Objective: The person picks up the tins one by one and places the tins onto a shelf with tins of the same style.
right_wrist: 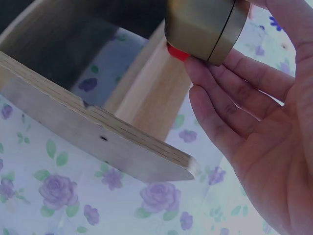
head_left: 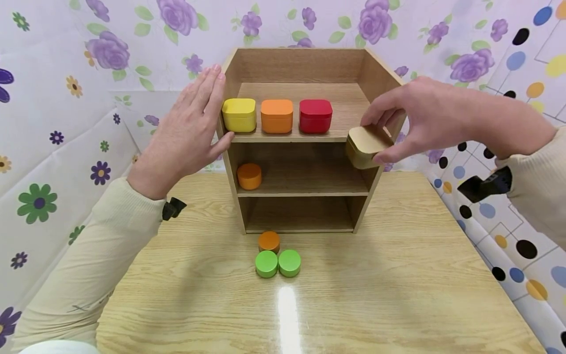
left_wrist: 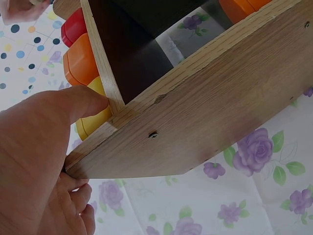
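My right hand (head_left: 426,115) pinches a gold rounded-square lidded box (head_left: 369,140) between thumb and fingers, tilted, at the right front of the wooden shelf unit (head_left: 302,193). The right wrist view shows the lid seam of this gold box (right_wrist: 203,29) and the fingers against it. On the top tier, yellow (head_left: 239,116), orange (head_left: 277,117) and red boxes (head_left: 315,117) stand in a row. My left hand (head_left: 187,123) rests against the unit's left side panel (left_wrist: 205,112), fingers extended along the outside. Its thumb touches the front edge beside the yellow box.
An orange round container (head_left: 249,176) sits at the left of the middle tier. In front of the unit, another orange round container (head_left: 269,242) and two green ones (head_left: 267,264) stand close together on the table (head_left: 212,305). Patterned sheets (head_left: 57,162) surround the table.
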{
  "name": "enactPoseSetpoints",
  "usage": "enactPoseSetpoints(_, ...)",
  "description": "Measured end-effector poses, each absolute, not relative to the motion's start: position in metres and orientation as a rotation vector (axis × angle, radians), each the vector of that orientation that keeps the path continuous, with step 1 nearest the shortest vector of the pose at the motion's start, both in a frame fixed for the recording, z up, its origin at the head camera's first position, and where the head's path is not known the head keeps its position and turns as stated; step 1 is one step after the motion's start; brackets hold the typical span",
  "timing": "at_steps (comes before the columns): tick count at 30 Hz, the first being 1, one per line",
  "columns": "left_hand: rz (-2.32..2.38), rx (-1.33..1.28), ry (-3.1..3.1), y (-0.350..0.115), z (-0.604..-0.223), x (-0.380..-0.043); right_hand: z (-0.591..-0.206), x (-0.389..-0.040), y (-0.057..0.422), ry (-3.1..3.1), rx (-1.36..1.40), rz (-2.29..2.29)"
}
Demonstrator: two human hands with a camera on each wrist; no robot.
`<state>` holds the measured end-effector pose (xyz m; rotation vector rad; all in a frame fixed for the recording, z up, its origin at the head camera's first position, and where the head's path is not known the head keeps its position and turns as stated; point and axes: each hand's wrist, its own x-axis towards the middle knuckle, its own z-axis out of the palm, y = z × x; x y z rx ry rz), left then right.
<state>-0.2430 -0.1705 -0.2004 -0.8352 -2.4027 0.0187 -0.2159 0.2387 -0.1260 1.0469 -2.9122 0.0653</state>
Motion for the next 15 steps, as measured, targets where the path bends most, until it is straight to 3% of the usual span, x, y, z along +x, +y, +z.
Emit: enactPoseSetpoints(15,0.059,-0.816,-2.43,-0.171,-0.199,-0.242,-0.112,-0.252,0.242,-2.831,0.891,0.07)
